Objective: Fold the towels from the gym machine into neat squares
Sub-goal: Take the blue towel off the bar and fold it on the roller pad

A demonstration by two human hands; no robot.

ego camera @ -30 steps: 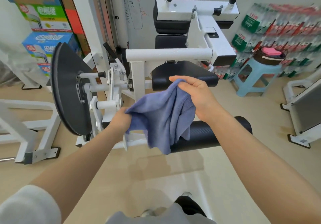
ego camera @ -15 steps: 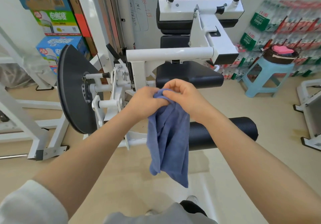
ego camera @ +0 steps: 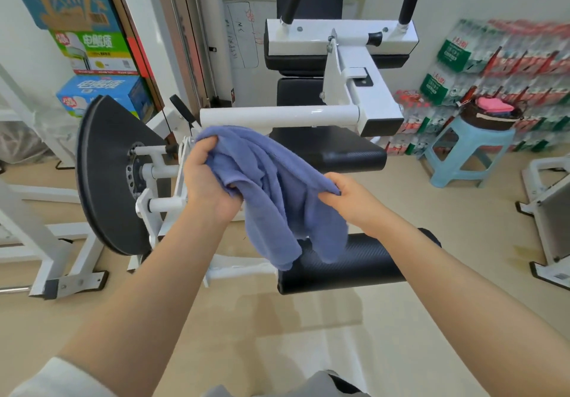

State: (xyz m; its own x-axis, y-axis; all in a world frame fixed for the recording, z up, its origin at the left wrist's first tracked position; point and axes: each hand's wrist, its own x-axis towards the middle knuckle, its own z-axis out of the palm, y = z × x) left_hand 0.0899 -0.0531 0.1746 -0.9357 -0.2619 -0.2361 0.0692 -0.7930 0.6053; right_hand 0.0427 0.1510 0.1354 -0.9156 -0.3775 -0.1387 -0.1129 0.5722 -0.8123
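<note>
A blue-purple towel (ego camera: pixel 271 193) hangs bunched in the air in front of the white gym machine (ego camera: pixel 277 117). My left hand (ego camera: pixel 206 184) grips its upper left part, fingers curled into the cloth. My right hand (ego camera: pixel 351 199) pinches an edge of the towel lower and to the right. The loose ends droop over the machine's black foam roller (ego camera: pixel 364 261). On the light-blue stool (ego camera: pixel 462 153) at the right, a dark basket (ego camera: pixel 490 117) holds folded pink cloth.
A black weight disc (ego camera: pixel 108 174) is mounted on the machine's left side. The black seat pad (ego camera: pixel 333 150) lies behind the towel. Stacked cartons (ego camera: pixel 98 48) stand at the back left, packs of bottles (ego camera: pixel 493 82) along the right wall, another white frame (ego camera: pixel 549 211) at the far right.
My hands were together at the towel's top; they have moved apart, left hand up and left, right hand down and right, spreading the towel between them.
</note>
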